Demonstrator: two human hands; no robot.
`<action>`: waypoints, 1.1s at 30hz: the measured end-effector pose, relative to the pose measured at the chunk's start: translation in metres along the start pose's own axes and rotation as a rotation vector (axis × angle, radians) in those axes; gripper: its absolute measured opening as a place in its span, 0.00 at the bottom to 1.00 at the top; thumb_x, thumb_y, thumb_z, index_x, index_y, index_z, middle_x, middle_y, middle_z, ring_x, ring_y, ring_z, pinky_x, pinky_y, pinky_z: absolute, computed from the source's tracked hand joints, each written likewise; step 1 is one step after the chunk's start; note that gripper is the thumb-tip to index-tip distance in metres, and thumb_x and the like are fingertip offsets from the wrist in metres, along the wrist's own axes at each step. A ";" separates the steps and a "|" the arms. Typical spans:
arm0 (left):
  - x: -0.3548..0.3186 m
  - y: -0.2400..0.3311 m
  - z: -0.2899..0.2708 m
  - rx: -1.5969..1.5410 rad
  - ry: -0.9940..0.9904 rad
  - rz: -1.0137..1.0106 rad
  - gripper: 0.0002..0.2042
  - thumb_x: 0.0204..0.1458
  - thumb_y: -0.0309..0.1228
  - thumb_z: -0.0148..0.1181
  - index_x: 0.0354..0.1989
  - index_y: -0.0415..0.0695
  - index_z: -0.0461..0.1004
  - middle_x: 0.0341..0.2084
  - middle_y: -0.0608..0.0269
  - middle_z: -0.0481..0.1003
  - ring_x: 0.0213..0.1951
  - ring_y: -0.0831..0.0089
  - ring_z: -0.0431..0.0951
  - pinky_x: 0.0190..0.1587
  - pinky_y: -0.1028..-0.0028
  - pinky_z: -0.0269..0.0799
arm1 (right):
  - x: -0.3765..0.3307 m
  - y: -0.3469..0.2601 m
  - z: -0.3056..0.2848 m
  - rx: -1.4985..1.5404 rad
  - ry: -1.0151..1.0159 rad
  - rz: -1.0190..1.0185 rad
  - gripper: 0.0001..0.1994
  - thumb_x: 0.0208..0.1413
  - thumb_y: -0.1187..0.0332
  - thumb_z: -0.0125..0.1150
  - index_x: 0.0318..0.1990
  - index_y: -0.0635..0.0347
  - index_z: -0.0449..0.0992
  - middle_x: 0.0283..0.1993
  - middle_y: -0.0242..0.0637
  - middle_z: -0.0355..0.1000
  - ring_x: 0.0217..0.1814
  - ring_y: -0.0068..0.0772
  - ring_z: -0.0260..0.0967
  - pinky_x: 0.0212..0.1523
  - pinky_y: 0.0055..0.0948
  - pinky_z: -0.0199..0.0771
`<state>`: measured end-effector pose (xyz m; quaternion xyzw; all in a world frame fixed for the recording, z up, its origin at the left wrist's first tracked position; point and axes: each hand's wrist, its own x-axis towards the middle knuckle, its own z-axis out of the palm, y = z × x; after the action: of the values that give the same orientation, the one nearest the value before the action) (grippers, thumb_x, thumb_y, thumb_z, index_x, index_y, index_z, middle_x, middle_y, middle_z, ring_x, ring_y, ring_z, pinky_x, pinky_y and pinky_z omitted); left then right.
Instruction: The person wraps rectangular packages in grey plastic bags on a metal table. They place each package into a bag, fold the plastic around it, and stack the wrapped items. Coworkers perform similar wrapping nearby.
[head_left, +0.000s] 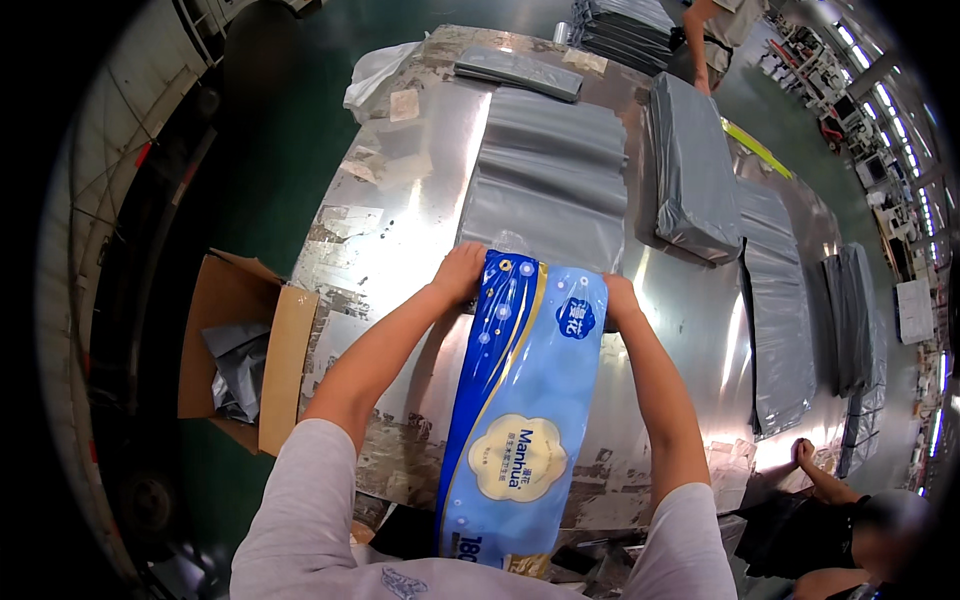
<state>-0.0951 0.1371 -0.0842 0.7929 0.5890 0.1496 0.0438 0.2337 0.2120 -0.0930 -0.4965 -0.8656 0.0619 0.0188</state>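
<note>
A long pack [530, 380] in shiny light and dark blue plastic film, perhaps tissue paper, lies lengthwise in front of me. Its near end reaches back to my body. My left hand [461, 270] grips the far left corner, and my right hand [621, 298] clasps the far right side; parts of the fingers are hidden behind the pack. Just beyond its far end, a grey plastic bag [548, 175] lies flat and wrinkled on the metal-topped table [385, 235].
A grey-wrapped parcel [692, 165] stands right of the bag, beside more grey bags [772, 300]. A folded grey bundle [518, 73] lies at the far edge. Left of the table is an open cardboard box [285, 350]. Other people work at far right and near right.
</note>
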 end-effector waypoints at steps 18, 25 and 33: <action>0.007 0.028 -0.041 -0.335 0.340 -0.339 0.09 0.38 0.24 0.50 0.30 0.43 0.60 0.24 0.53 0.68 0.27 0.54 0.70 0.28 0.60 0.64 | -0.052 -0.048 -0.065 0.770 0.434 0.247 0.03 0.47 0.74 0.51 0.28 0.64 0.67 0.28 0.39 0.68 0.30 0.31 0.67 0.33 0.23 0.65; -0.023 0.038 -0.010 -0.273 0.119 -0.611 0.11 0.38 0.22 0.48 0.33 0.42 0.60 0.24 0.51 0.72 0.27 0.51 0.72 0.28 0.60 0.66 | -0.076 -0.058 -0.010 0.420 0.365 0.336 0.06 0.47 0.71 0.47 0.29 0.64 0.68 0.31 0.48 0.69 0.34 0.42 0.69 0.33 0.31 0.67; -0.068 0.048 -0.015 0.164 -0.286 -0.363 0.08 0.39 0.31 0.49 0.20 0.48 0.76 0.19 0.59 0.75 0.24 0.66 0.76 0.22 0.69 0.68 | -0.115 -0.056 -0.007 -0.057 -0.163 0.257 0.14 0.43 0.58 0.47 0.22 0.58 0.74 0.25 0.44 0.71 0.28 0.45 0.70 0.26 0.39 0.68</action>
<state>-0.0728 0.0570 -0.0703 0.6881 0.7199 -0.0229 0.0885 0.2448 0.0853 -0.0762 -0.5969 -0.7949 0.0792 -0.0738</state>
